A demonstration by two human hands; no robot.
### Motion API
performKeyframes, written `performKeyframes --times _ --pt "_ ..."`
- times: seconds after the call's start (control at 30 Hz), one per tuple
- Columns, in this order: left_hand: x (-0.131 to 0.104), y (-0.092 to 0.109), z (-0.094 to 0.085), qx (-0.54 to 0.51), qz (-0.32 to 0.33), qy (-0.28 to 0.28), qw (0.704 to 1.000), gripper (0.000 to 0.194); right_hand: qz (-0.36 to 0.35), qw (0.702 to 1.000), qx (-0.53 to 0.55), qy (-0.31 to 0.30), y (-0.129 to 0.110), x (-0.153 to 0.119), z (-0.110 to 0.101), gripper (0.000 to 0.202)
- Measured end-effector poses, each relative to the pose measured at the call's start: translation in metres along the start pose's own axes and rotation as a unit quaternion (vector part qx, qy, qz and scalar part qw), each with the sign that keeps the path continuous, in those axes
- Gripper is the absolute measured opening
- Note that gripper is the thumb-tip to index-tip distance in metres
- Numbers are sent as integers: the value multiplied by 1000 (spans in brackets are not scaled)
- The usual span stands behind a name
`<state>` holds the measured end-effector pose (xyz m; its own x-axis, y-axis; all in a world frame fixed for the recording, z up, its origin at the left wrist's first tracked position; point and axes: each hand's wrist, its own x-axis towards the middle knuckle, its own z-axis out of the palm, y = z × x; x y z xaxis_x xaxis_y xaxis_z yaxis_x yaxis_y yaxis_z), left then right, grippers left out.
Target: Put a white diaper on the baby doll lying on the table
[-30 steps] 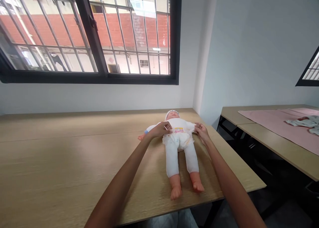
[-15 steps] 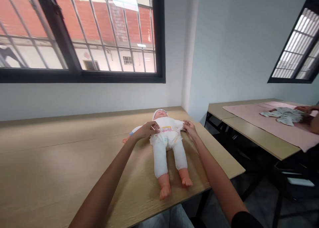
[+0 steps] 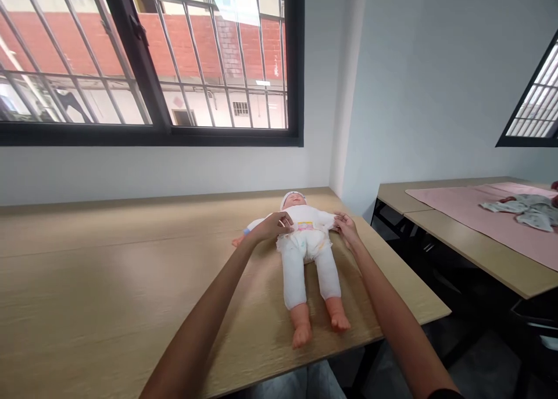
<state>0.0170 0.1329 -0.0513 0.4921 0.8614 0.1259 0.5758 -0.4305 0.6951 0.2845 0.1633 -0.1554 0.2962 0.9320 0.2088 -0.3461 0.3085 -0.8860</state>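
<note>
A baby doll (image 3: 292, 271) in a white outfit and headband lies on its back, its feet toward the near table edge. Around its hips is a white diaper (image 3: 310, 241) with a coloured strip at the waist. My left hand (image 3: 274, 224) is at the doll's left-side waist in view, its fingers curled in a pinch; what they hold is too small to make out. On the other side, my right hand (image 3: 346, 223) pinches at the end of the doll's outstretched arm, at the white sleeve.
The doll lies on a wooden table (image 3: 108, 282) against the wall, below a barred window (image 3: 218, 56). At right stands another table with a pink cloth (image 3: 471, 213) and patterned baby clothes (image 3: 523, 207); part of a person's hand shows at the edge.
The view has turned slightly left, so everything sits further right in the frame. Both hands stay at nearly the same places on the doll.
</note>
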Motion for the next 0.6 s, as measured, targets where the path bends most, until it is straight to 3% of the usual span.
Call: performKeyframes --times 0.27,0.6 --pt "-1 0 -1 -14 13 14 1000 26 1 1000 13 13 5 6 -10 30" --pt "2 -7 -1 -63 32 -1 997 13 33 998 29 -40 6 1 -6 33"
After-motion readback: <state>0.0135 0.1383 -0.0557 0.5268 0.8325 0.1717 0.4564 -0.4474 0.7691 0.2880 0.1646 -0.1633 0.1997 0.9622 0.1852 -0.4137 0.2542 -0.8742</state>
